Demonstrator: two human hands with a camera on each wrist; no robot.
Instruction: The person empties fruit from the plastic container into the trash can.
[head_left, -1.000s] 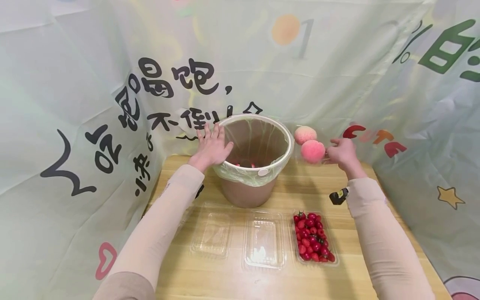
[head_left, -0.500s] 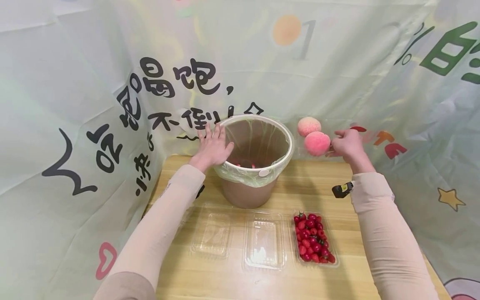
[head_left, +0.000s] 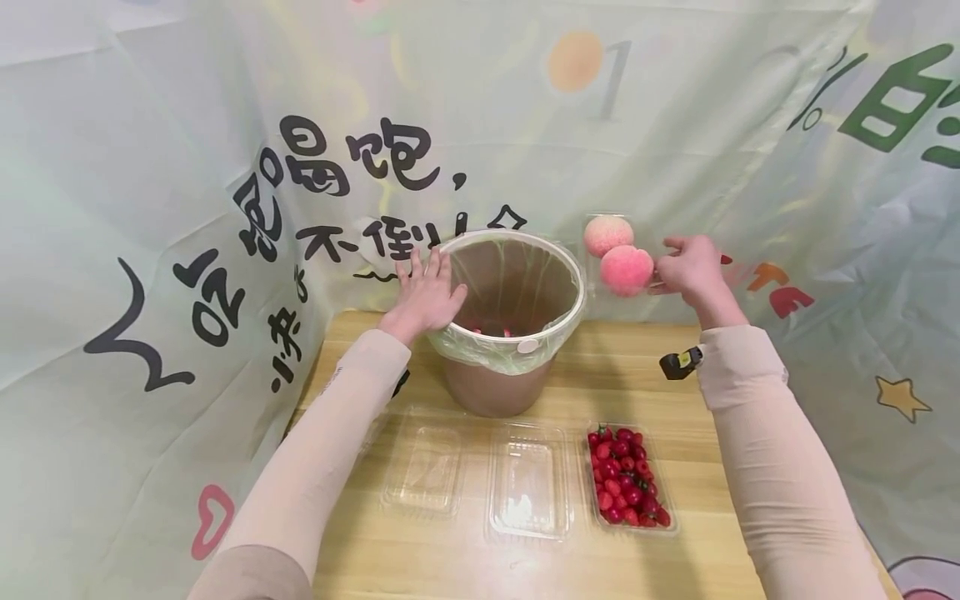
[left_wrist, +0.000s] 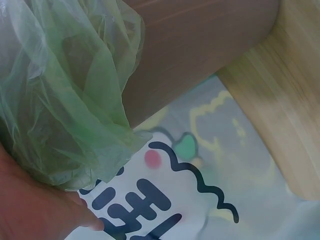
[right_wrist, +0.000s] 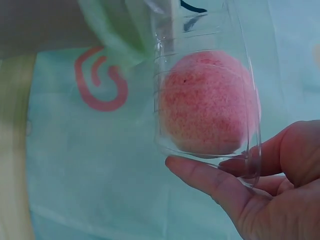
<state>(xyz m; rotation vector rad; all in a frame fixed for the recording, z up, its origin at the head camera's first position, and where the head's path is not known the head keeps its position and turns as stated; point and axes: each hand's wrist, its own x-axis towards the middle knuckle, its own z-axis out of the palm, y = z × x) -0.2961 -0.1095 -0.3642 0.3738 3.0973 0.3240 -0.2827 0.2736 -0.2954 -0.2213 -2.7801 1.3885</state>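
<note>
My right hand (head_left: 690, 268) holds a clear plastic tray (right_wrist: 207, 90) tilted in the air, with two pink peaches (head_left: 626, 268) in it, just right of the bin's rim. In the right wrist view its fingers (right_wrist: 210, 182) curl under the tray below a peach (right_wrist: 207, 107). A brown bin (head_left: 498, 379) lined with a green bag (left_wrist: 65, 95) stands on the wooden table (head_left: 712, 508). My left hand (head_left: 425, 293) rests flat on the bin's left rim, fingers straight. Something red lies at the bin's bottom.
Two empty clear trays (head_left: 422, 468) (head_left: 528, 487) and a tray of cherry tomatoes (head_left: 627, 485) lie in a row at the table's front. A printed cloth backdrop (head_left: 225, 167) closes in the back and both sides.
My right hand has lifted the tray of peaches up off the table and a little left, toward the bin's rim. The left hand has stayed on the bin.
</note>
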